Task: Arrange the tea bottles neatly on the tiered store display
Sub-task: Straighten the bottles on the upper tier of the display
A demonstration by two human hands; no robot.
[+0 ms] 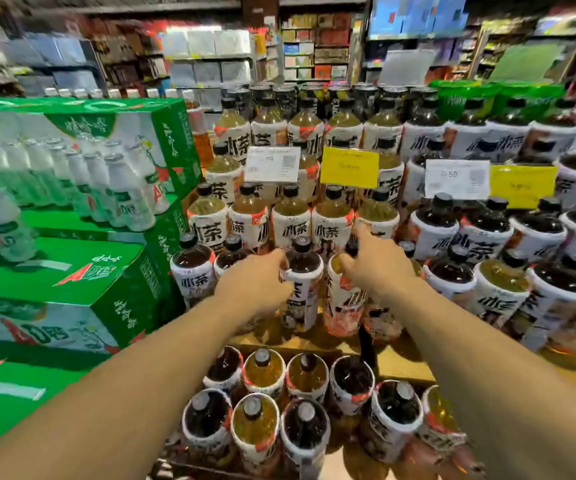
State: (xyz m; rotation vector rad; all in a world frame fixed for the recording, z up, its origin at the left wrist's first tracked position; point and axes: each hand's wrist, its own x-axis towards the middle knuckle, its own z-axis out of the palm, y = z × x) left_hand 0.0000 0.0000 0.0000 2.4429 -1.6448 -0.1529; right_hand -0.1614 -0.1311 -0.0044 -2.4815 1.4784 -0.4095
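Tea bottles with white labels and black caps fill a tiered wooden display (401, 365) in rows, some with dark tea, some with pale yellow tea. My left hand (255, 282) is wrapped around a dark tea bottle (302, 282) standing on the middle tier. My right hand (373, 261) reaches to a pale tea bottle (343, 299) just right of it; fingers spread over its top, index finger stretched toward the row behind. Whether that hand grips the bottle is unclear. Several more bottles (262, 372) stand on the lowest tier under my arms.
Green cartons of white drink bottles (82, 271) are stacked at the left, close to the display. White (272, 164) and yellow price cards (349, 167) stand among the upper rows. More dark tea bottles (487, 237) crowd the right side. Store shelves run along the back.
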